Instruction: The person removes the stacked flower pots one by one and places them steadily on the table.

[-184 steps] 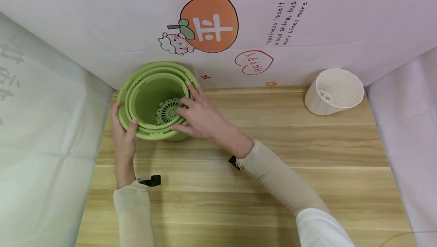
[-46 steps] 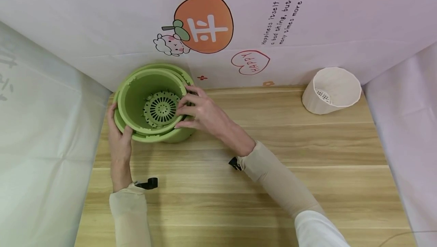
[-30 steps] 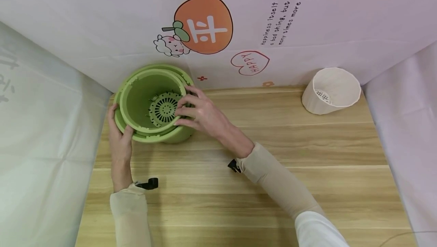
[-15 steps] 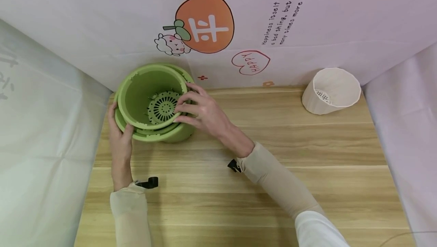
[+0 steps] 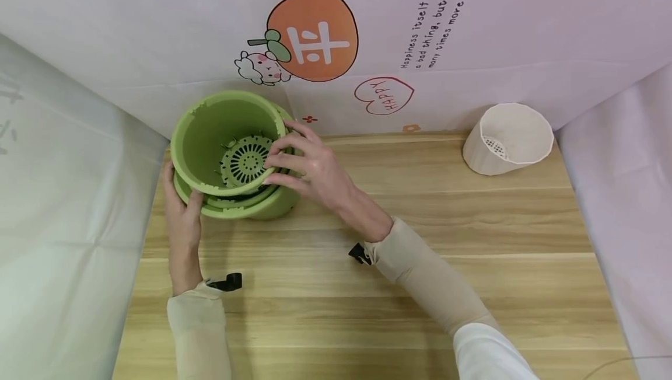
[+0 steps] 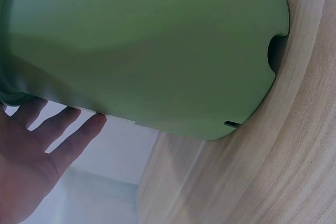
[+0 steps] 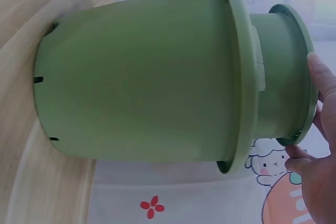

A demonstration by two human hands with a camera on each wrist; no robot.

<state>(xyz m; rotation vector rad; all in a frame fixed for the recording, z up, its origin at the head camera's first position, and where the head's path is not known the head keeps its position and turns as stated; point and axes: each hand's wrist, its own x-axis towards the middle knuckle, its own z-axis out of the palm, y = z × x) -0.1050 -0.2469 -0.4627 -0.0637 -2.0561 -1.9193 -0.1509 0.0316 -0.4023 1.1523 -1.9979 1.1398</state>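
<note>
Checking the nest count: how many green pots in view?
3: the top pot, the middle pot just below it, and the outer pot around that. More could be hidden inside.

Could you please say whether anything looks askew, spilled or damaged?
Nothing looks spilled or damaged. Only the innermost round green plastic pot stands out: the right hand holds it raised above the rim of the outermost round green plastic pot.

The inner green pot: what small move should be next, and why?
Probably, the right hand should lift the inner pot straight up while the left hand steadies the outer pot: the right hand grips the inner rim, but the lower part is hidden inside.
</note>
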